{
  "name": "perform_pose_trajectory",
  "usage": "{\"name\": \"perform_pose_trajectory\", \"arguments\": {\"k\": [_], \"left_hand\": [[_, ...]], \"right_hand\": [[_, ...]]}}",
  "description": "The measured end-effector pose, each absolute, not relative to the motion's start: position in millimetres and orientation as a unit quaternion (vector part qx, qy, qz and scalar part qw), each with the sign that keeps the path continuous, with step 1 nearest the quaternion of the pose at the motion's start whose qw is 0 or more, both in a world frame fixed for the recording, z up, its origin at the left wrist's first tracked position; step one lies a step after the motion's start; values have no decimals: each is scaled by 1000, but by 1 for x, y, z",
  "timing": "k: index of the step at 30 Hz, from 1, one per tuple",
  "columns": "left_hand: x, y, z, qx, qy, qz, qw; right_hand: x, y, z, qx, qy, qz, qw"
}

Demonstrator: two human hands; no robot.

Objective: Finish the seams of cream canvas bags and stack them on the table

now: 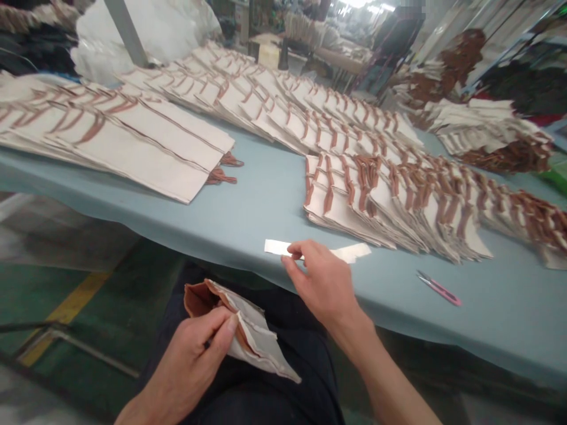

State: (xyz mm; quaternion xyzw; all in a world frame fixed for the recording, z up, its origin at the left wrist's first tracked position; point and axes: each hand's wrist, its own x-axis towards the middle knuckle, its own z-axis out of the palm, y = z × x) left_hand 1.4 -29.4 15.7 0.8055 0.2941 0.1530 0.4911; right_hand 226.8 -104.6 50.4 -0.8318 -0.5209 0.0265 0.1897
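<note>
My left hand [199, 348] pinches the open edge of a small cream fabric pouch [266, 354], held over my lap. Brown lining [199, 300] shows inside its gaping mouth. At the table's near edge, my right hand [321, 277] reaches down with thumb and forefinger closed around a flat white strip [274, 246]. Other pale strips [357, 252] lie just behind that hand, partly covered by it. Farther right on the table is a pair of pink-handled thread snips [439, 288].
The long table [261, 195] has a blue-green cover. Overlapping cream pieces with brown edging form a stack at left [133, 141] and long rows at right [398, 200]. A grey post [126, 32] rises behind. More fabric piles [491, 130] and a person [394, 47] are beyond.
</note>
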Motion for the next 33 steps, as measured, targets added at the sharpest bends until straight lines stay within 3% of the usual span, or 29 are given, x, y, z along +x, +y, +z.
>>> {"name": "perform_pose_trajectory", "arguments": {"k": [5,12,17,22,27,33], "left_hand": [[12,-29,13,820,284,136,479],[20,-24,8,833,293,175,436],[33,-18,-3,794,339,203,463],[48,-15,-5,739,390,220,503],[84,-7,4,721,341,200,569],[126,-1,9,746,280,184,576]], "right_hand": [[229,-63,48,-858,-502,101,48],[232,-59,41,-865,-488,100,55],[244,-65,30,-858,-481,116,137],[260,-78,16,-822,-465,174,278],[271,-88,7,-756,-444,242,415],[273,-97,4,-707,-421,269,502]]}}
